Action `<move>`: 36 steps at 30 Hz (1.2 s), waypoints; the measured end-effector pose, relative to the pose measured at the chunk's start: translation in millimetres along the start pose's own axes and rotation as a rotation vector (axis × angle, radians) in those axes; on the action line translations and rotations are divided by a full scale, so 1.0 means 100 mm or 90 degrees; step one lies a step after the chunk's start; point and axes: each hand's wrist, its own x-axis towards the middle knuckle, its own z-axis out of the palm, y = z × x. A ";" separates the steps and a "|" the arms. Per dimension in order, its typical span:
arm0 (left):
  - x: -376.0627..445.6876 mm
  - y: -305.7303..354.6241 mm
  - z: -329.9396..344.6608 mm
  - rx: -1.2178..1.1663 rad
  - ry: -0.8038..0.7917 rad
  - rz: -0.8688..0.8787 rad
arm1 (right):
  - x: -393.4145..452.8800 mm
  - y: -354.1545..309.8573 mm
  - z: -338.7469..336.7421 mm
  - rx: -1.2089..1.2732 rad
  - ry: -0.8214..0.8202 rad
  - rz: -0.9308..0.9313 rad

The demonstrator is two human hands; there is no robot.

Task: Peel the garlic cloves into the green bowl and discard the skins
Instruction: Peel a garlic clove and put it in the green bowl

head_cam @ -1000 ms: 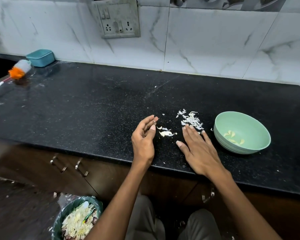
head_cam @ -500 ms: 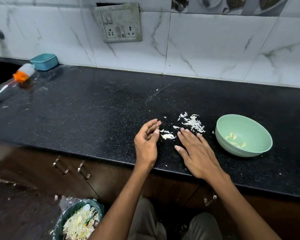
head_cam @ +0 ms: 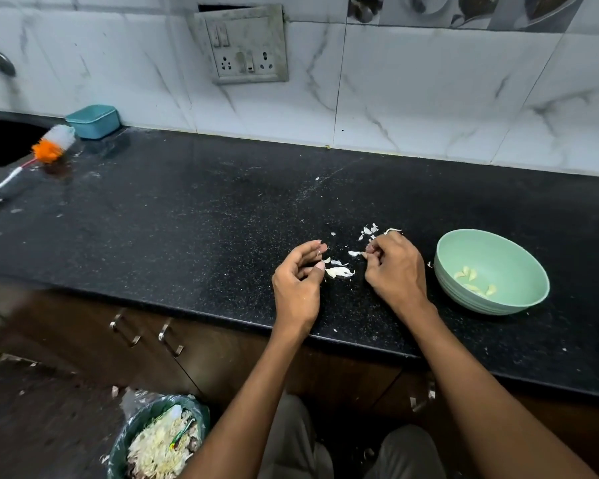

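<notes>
On the black speckled stone countertop [head_cam: 194,216], both hands work over a scatter of thin white papery garlic skins [head_cam: 339,271] lying near the front edge, between the two hands. The right hand [head_cam: 395,267] has its fingers curled down onto the counter, gathering skin flakes under them and pinching at least one white piece at the fingertips; more flakes show just beyond its knuckles. The left hand [head_cam: 300,285] stands on its edge with fingers loosely bent, thumb and fingertips close to the nearest skins; whether it actually holds one I cannot tell.

The pale green round plastic bowl [head_cam: 533,292] sits to the right of the right hand, also toward the front edge, with several peeled yellowish garlic cloves [head_cam: 465,273] in its bottom. No unpeeled clove is plainly visible on the counter. Below the front edge, on the floor to the left, a green bin lined with a clear bag [head_cam: 159,440] is already heaped with pale scraps.

The skins look feather-light, dry and brittle: likely to cling to skin, crumble, and drift at any quick movement. Sweeping them into a heap against a cupped palm, then closing the fingers over them, seems better than picking single flakes.
</notes>
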 end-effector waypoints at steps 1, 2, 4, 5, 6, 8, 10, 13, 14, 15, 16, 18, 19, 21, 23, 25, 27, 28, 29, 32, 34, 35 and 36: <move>0.00 0.00 0.00 0.007 0.000 0.000 | 0.02 0.01 0.02 0.000 0.000 0.008; 0.00 0.00 0.00 0.011 0.001 -0.002 | 0.02 0.02 0.03 0.001 0.003 0.011; 0.01 -0.01 0.01 0.016 0.006 -0.010 | 0.01 0.02 0.05 0.006 0.010 0.008; 0.01 -0.01 0.01 0.020 0.006 -0.012 | -0.02 0.00 0.06 0.010 0.011 0.006; 0.01 -0.01 0.02 0.028 0.006 -0.013 | -0.05 -0.04 0.06 0.013 0.016 0.002; 0.01 -0.02 0.02 0.047 0.006 -0.012 | -0.12 -0.14 0.06 0.027 0.022 -0.007; 0.01 -0.03 0.02 0.062 0.009 -0.010 | -0.18 -0.26 0.04 0.056 0.008 -0.014; 0.00 -0.04 0.02 0.093 0.017 -0.011 | -0.23 -0.33 0.06 0.068 -0.031 -0.026; 0.00 -0.04 0.02 0.097 0.020 -0.011 | -0.24 -0.33 0.08 0.059 -0.050 -0.017; 0.00 -0.04 0.02 0.099 0.021 -0.011 | -0.25 -0.32 0.09 0.048 -0.072 -0.005; 0.00 -0.05 0.02 0.102 0.022 -0.011 | -0.25 -0.31 0.10 0.036 -0.092 0.004; 0.00 -0.05 0.01 0.112 0.022 -0.011 | -0.26 -0.29 0.11 0.022 -0.115 0.006; 0.00 -0.05 0.01 0.115 0.021 -0.011 | -0.27 -0.29 0.11 0.021 -0.119 0.007; 0.01 -0.06 0.00 0.117 0.020 -0.013 | -0.28 -0.30 0.10 0.029 -0.123 0.008; 0.01 -0.06 0.01 0.120 0.018 -0.012 | -0.28 -0.30 0.09 0.044 -0.131 0.009; 0.01 -0.06 0.01 0.127 0.019 -0.010 | -0.28 -0.30 0.09 0.050 -0.145 0.011; 0.01 -0.06 0.01 0.132 0.019 -0.008 | -0.28 -0.29 0.10 0.049 -0.157 0.013; 0.01 -0.06 0.01 0.133 0.018 -0.009 | -0.28 -0.28 0.10 0.053 -0.158 0.014; 0.01 -0.06 0.01 0.135 0.017 -0.011 | -0.29 -0.28 0.10 0.061 -0.154 0.012; 0.01 -0.06 0.02 0.140 0.012 -0.014 | -0.29 -0.25 0.11 0.123 -0.110 0.012; 0.01 -0.06 0.02 0.146 0.009 -0.010 | -0.28 -0.23 0.11 0.174 -0.079 0.034; 0.01 -0.06 0.02 0.149 0.009 -0.007 | -0.28 -0.23 0.10 0.198 -0.065 0.049; 0.01 -0.06 0.02 0.151 0.008 -0.006 | -0.27 -0.22 0.10 0.222 -0.052 0.065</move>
